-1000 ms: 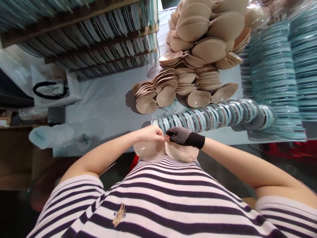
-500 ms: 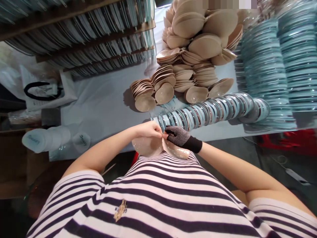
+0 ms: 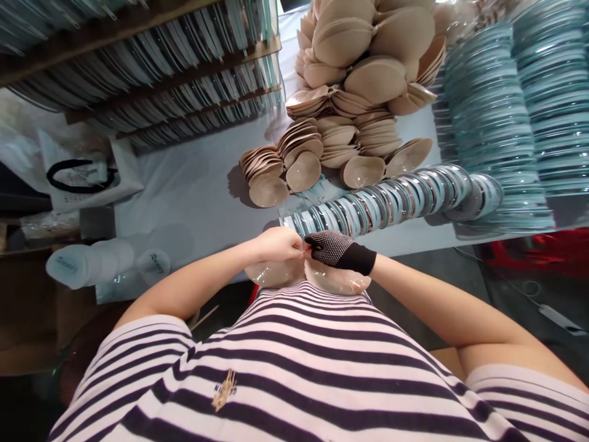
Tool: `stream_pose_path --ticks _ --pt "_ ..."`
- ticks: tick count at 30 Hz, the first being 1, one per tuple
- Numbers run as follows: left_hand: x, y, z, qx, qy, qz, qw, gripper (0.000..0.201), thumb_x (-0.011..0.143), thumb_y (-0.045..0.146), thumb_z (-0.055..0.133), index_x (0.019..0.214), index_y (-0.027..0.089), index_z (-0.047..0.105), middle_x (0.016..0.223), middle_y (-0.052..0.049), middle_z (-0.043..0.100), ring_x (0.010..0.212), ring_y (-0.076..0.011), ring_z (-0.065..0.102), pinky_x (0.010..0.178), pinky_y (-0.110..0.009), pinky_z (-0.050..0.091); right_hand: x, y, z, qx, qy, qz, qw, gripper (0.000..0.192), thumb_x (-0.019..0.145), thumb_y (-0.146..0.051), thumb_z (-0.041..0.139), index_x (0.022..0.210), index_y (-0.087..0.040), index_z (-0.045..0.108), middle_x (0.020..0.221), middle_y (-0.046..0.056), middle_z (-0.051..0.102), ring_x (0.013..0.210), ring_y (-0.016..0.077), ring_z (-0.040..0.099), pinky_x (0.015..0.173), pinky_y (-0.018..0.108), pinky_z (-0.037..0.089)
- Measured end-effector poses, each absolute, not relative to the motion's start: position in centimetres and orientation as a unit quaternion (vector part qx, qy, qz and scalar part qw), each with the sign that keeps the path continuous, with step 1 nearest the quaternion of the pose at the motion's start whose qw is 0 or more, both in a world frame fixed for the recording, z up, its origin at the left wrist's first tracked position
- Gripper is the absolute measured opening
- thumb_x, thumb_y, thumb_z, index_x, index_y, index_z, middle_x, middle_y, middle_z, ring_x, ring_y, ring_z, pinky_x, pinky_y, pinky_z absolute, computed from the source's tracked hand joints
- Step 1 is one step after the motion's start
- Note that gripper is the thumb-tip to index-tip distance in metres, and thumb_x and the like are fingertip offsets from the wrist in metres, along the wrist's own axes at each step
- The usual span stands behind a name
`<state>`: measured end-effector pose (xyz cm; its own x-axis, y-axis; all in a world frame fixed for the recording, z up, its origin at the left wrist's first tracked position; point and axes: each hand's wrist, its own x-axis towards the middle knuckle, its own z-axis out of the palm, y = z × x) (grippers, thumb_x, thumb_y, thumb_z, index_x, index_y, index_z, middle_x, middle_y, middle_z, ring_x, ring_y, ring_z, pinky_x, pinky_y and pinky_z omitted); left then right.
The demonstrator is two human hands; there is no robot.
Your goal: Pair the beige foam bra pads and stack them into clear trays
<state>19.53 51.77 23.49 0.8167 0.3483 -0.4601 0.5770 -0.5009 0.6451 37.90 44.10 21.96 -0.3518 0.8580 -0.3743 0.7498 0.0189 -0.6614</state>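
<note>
Close to my striped shirt is a beige stick-on bra (image 3: 338, 277), its two glossy cups spread to either side. My bare left hand (image 3: 280, 244) pinches it at the centre, where the cups meet. My right hand (image 3: 330, 248), in a black glove with white dots, pinches the same middle spot from the other side. The fingertips of both hands nearly touch, and they hide the join between the cups. Just beyond the hands, a long row of clear round plastic shells (image 3: 368, 209) lies along the table edge.
Stacked beige bras (image 3: 377, 80) pile up at the back of the white table (image 3: 193, 178). Tall stacks of clear plastic shells (image 3: 488, 123) stand on the right. A rack of clear plastic pieces (image 3: 184, 49) fills the upper left. Round translucent white pieces (image 3: 87, 264) lie at left.
The bra's right cup has spread further right and shows more of its glossy surface. Both hands keep their pinch at the centre, nearly in place. The camera view has shifted slightly.
</note>
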Motion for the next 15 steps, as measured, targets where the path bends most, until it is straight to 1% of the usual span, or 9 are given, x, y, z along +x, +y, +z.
stream_pose_path --ticks 2,4,6,9,10,13,15 --pt "19.6 51.6 23.4 0.857 0.283 -0.134 0.41 0.022 0.08 0.033 0.06 0.072 0.019 0.076 0.069 -0.002 0.066 0.064 -0.014 0.051 0.058 -0.027 0.03 37.8 43.8 21.6 -0.581 -0.691 0.421 0.086 0.013 0.079 -0.015 0.059 0.086 -0.019 0.07 0.083 0.003 0.073 0.073 0.0167 0.063 0.066 0.025 0.042" --pt "19.7 51.6 22.9 0.851 0.295 -0.122 0.418 0.024 0.08 0.032 0.06 0.067 0.018 0.074 0.063 -0.001 0.063 0.061 -0.0134 0.048 0.057 -0.027 0.029 37.8 43.5 21.1 -0.596 -0.668 0.43 0.116 0.009 0.079 -0.017 0.06 0.083 -0.018 0.068 0.081 0.003 0.073 0.072 0.0158 0.062 0.066 0.024 0.043" --pt "19.6 51.8 22.1 0.827 0.302 -0.095 0.464 0.024 0.079 0.032 0.06 0.065 0.016 0.073 0.061 0.0 0.06 0.06 -0.0127 0.048 0.058 -0.026 0.031 37.8 43.2 20.6 -0.618 -0.641 0.429 0.152 0.007 0.081 -0.021 0.06 0.08 -0.018 0.067 0.078 0.002 0.071 0.07 0.0155 0.061 0.065 0.025 0.043" --pt "19.5 52.1 20.6 0.758 0.307 -0.06 0.572 0.024 0.077 0.033 0.061 0.07 0.014 0.074 0.063 0.001 0.062 0.063 -0.0123 0.051 0.06 -0.024 0.036 37.5 42.9 19.9 -0.645 -0.607 0.416 0.205 0.012 0.085 -0.027 0.059 0.08 -0.019 0.066 0.076 0.002 0.071 0.07 0.0161 0.061 0.065 0.025 0.044" --pt "19.5 52.0 20.2 0.743 0.314 -0.053 0.589 0.024 0.076 0.033 0.062 0.07 0.014 0.074 0.064 0.001 0.062 0.064 -0.0124 0.052 0.06 -0.023 0.036 37.4 42.8 19.6 -0.65 -0.601 0.412 0.217 0.012 0.085 -0.027 0.059 0.079 -0.019 0.066 0.076 0.002 0.071 0.071 0.0164 0.062 0.065 0.026 0.044" --pt "19.7 51.3 19.5 0.759 0.337 -0.041 0.556 0.022 0.075 0.029 0.059 0.065 0.013 0.072 0.06 0.0 0.061 0.063 -0.0128 0.053 0.059 -0.024 0.036 36.9 42.5 18.7 -0.657 -0.598 0.4 0.224 0.01 0.083 -0.024 0.058 0.078 -0.02 0.065 0.077 0.003 0.072 0.072 0.0177 0.063 0.068 0.028 0.046" --pt "20.0 51.0 19.4 0.769 0.344 -0.029 0.538 0.021 0.075 0.025 0.057 0.066 0.013 0.073 0.062 -0.001 0.064 0.066 -0.0138 0.056 0.062 -0.024 0.038 37.1 42.6 18.3 -0.655 -0.599 0.394 0.238 0.009 0.083 -0.025 0.058 0.078 -0.02 0.064 0.078 0.004 0.072 0.073 0.0186 0.063 0.07 0.029 0.047"
